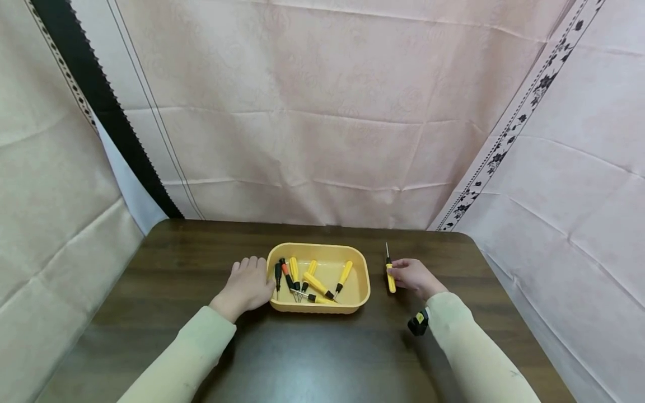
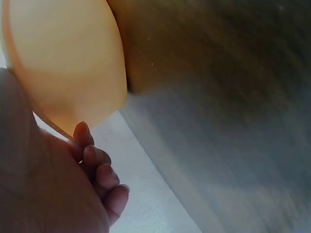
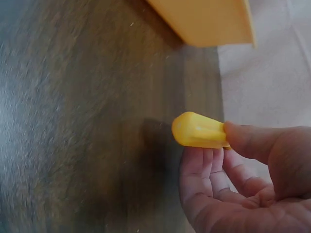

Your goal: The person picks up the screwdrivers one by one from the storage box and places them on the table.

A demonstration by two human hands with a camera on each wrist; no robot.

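My right hand (image 1: 410, 275) pinches a screwdriver (image 1: 390, 278) between thumb and fingers, to the right of the tray. Its handle is yellow with a black collar, and the metal shaft points away from me. In the right wrist view only the yellow handle (image 3: 199, 130) shows; the shaft is hidden. My left hand (image 1: 248, 284) rests against the left rim of a yellow plastic tray (image 1: 355, 308), fingers extended forward. Several screwdrivers (image 1: 318, 284) lie loosely inside, mostly yellow-handled, with a black one (image 1: 277, 274) and a red-and-black one (image 1: 286, 273) at the left.
The tray stands on a dark brown wooden table (image 1: 322, 358) toward its far edge. Pale patterned cloth (image 1: 302, 140) hangs behind and on both sides. A small black device (image 1: 418, 323) is strapped at the right wrist.
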